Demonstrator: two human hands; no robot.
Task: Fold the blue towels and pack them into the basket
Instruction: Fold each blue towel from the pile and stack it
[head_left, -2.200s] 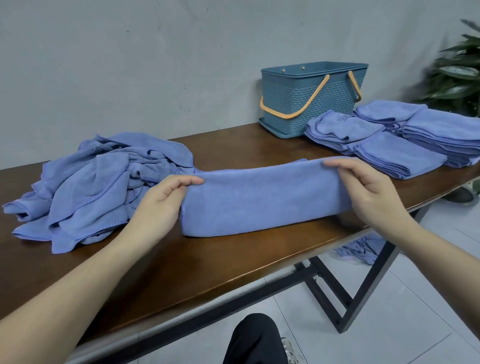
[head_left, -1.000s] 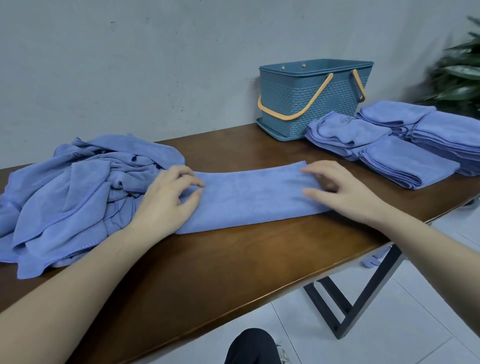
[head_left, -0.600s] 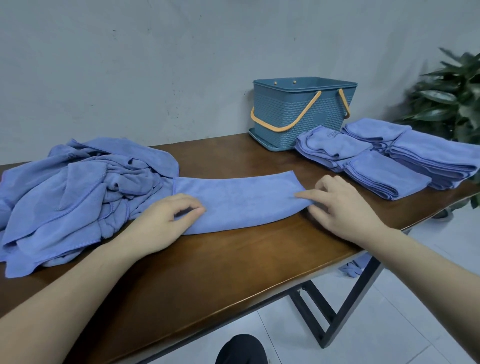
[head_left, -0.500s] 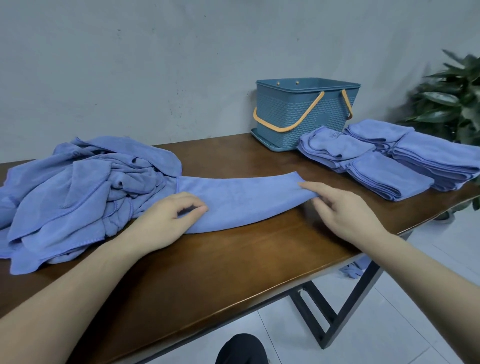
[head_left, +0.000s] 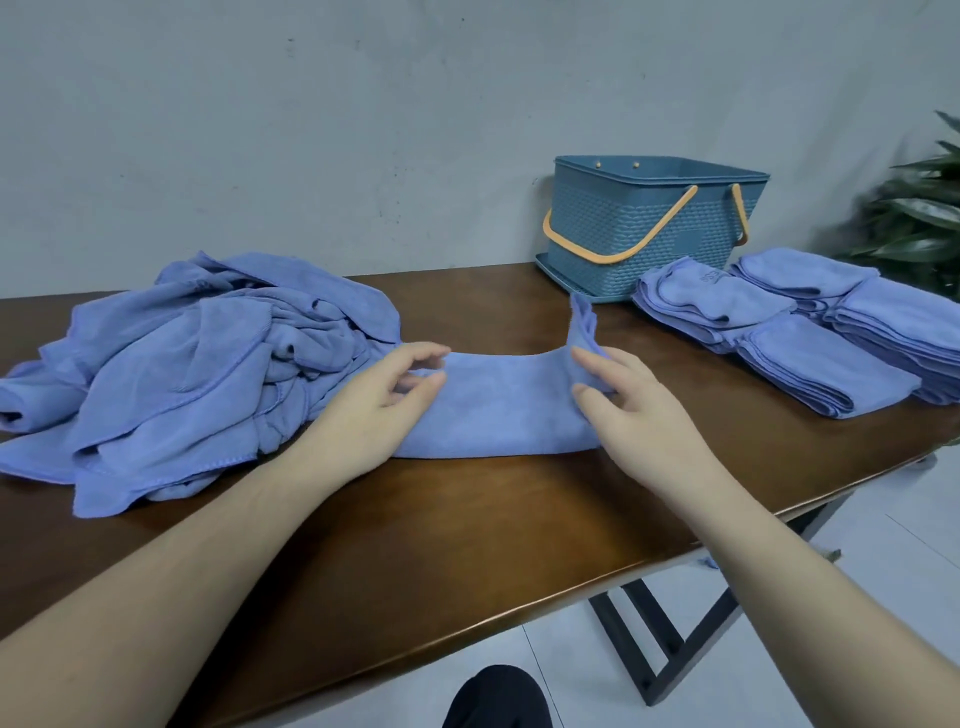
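Observation:
A blue towel folded into a long strip lies across the middle of the brown table. My left hand pinches its left end. My right hand grips the right end and lifts it upright, so that end stands bent above the strip. A heap of unfolded blue towels lies at the left. Several stacks of folded blue towels sit at the right. The teal basket with orange handles stands at the back, beyond the folded stacks.
A grey wall runs right behind the table. A green plant stands at the far right. The table's front edge runs down to the left, with black metal legs and a white tiled floor below. A dark shoe shows at the bottom.
The strip was laid flat on the table and smoothed; now my right hand has raised its right end and carried it leftward. My left hand stays at the left end.

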